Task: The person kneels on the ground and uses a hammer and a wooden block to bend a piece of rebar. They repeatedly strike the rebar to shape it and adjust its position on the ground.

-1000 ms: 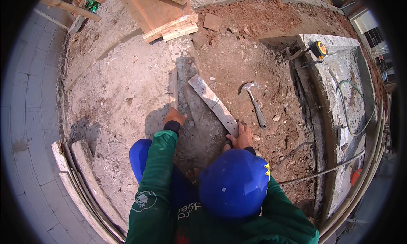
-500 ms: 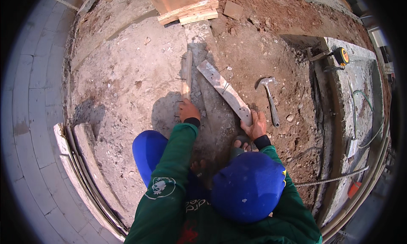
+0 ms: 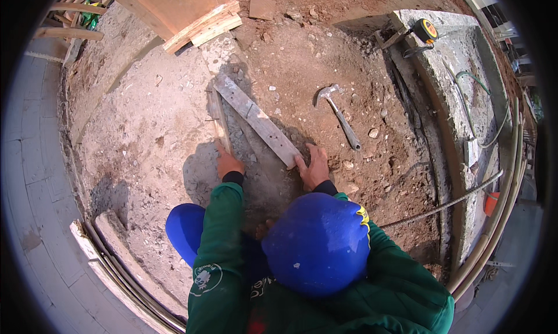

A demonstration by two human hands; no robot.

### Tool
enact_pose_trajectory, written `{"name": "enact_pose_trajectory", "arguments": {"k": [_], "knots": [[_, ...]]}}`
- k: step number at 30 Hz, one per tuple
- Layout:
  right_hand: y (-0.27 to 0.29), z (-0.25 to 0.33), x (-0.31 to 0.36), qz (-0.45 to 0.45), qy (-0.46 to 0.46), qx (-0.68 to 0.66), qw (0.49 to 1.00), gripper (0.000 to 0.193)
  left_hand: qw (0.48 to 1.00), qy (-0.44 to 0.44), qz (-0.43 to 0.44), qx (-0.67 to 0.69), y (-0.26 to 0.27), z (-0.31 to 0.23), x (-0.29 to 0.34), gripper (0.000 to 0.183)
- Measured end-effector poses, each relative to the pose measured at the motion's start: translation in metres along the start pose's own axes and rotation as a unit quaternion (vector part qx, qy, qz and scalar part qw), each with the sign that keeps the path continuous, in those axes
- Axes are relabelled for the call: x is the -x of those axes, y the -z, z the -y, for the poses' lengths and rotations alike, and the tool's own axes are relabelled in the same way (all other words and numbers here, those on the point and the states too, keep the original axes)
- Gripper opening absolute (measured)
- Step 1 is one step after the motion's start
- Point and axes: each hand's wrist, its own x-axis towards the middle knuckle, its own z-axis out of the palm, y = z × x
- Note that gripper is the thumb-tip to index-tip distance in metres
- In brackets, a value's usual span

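My left hand is closed at the near end of a narrow wooden strip, its index finger lying along the wood. Nails stick out from the strip's left side. A flat, worn plank slants beside it, and its far end meets the strip's far end. At the plank's near end is my right hand, the thumb touching the wood and the other fingers spread away from it. Right of the plank, a claw hammer with a metal handle lies on the soil.
A concrete trough stands at right, a yellow and black tape measure on its edge. A ribbed steel bar juts toward me. Wooden boards lean at the far side. Long timber strips lie at left beside grey paving.
The plank's far end has swung left to meet the strip's far end. My right fingers have lifted off the plank and spread. The whole view has shifted and turned.
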Motion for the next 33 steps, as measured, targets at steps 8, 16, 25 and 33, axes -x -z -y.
{"name": "enact_pose_trajectory", "arguments": {"k": [8,16,25,33], "knots": [[0.171,-0.119,0.104,-0.271,-0.179,0.208,0.923,0.046,0.997,-0.067,0.010,0.023,0.003,0.011,-0.008,0.096],[0.209,-0.140,0.142,-0.419,-0.249,0.267,0.831,0.046,0.998,-0.044,0.045,-0.023,-0.012,0.004,-0.019,0.091],[0.281,-0.142,0.130,0.335,-0.289,0.500,0.745,0.078,0.997,-0.037,0.055,-0.033,-0.004,-0.001,-0.017,0.085],[0.320,-0.116,0.119,0.473,-0.246,0.529,0.660,0.094,0.997,-0.026,0.071,0.031,0.023,-0.011,-0.014,0.078]]}}
